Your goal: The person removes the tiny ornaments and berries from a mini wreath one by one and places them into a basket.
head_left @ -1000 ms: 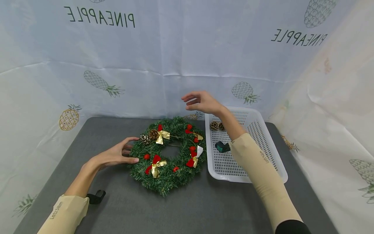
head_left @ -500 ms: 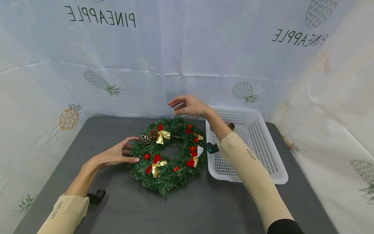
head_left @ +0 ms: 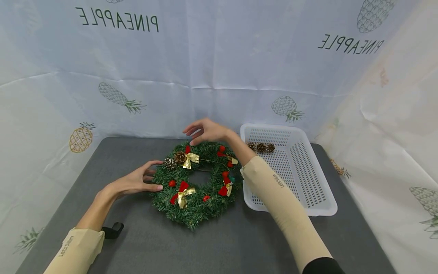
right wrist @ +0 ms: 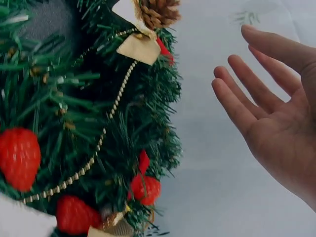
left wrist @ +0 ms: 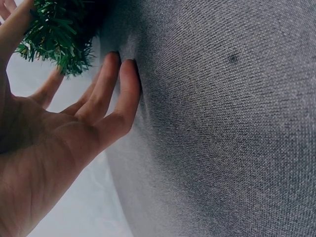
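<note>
A green Christmas wreath (head_left: pixel 196 217) lies flat on the dark table, trimmed with red berries, gold-and-red bows (head_left: pixel 186 196) and a thin gold bead string. On its upper left sit a brown pine cone (head_left: pixel 180 157) and a white-tipped one (head_left: pixel 170 163). My left hand (head_left: pixel 131 182) touches the wreath's left edge, thumb and index finger spread against the greenery; in the left wrist view its other fingertips (left wrist: pixel 129 66) are down at the grey tabletop. Over the wreath's far edge hovers my right hand (head_left: pixel 212 131), fingers loosely bent with nothing in them.
A white perforated plastic basket (head_left: pixel 333 209) stands right of the wreath, partly behind my right sleeve. Several brown pine cones (head_left: pixel 261 147) lie in its far left corner. A pineapple-print curtain (head_left: pixel 205 61) hangs right behind the table.
My right hand has moved left and lower, from beside the basket to over the wreath's far edge, uncovering the pine cones in the basket. The left hand and wreath have stayed put.
</note>
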`<state>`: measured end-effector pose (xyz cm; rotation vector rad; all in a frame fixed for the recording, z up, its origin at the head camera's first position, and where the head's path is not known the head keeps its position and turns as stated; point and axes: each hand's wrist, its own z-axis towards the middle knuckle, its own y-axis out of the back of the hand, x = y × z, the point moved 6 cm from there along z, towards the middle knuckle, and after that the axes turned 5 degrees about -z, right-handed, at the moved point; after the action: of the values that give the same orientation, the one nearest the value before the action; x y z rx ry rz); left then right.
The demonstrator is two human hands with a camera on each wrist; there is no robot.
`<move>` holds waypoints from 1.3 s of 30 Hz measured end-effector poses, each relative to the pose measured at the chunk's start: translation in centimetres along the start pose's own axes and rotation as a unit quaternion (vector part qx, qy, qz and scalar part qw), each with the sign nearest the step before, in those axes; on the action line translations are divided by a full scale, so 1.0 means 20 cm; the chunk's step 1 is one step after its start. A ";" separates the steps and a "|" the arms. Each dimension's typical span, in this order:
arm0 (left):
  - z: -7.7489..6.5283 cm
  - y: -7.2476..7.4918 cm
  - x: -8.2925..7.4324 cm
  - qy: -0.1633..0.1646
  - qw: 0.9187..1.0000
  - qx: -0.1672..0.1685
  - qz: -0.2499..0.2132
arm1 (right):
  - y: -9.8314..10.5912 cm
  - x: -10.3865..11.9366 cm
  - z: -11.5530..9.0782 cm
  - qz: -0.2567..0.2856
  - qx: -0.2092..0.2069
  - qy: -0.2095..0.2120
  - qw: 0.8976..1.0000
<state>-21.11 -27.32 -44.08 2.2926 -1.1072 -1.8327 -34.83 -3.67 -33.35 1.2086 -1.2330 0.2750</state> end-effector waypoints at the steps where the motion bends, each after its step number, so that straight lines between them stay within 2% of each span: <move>1: 0.00 0.00 0.00 0.000 1.000 0.000 -0.001 | -0.01 0.00 0.01 -0.001 0.005 0.000 1.000; 11: 0.00 0.00 0.00 0.001 1.000 0.004 -0.005 | -0.14 -0.01 0.08 -0.017 0.053 -0.014 0.998; 22: 0.00 -0.01 0.00 0.010 1.000 0.003 -0.008 | -0.27 -0.03 0.13 -0.075 0.092 -0.014 0.993; 30: 0.00 -0.01 -0.01 0.007 1.000 0.000 0.000 | -0.30 -0.04 0.13 -0.108 0.110 -0.028 0.988; 39: -0.01 -0.01 -0.01 0.005 1.000 0.001 -0.003 | -0.30 -0.06 0.13 -0.126 0.096 -0.034 0.987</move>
<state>-20.97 -27.18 -43.93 2.3071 -1.1016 -1.8202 -32.35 -7.79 -38.06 1.5362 -1.1174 0.1687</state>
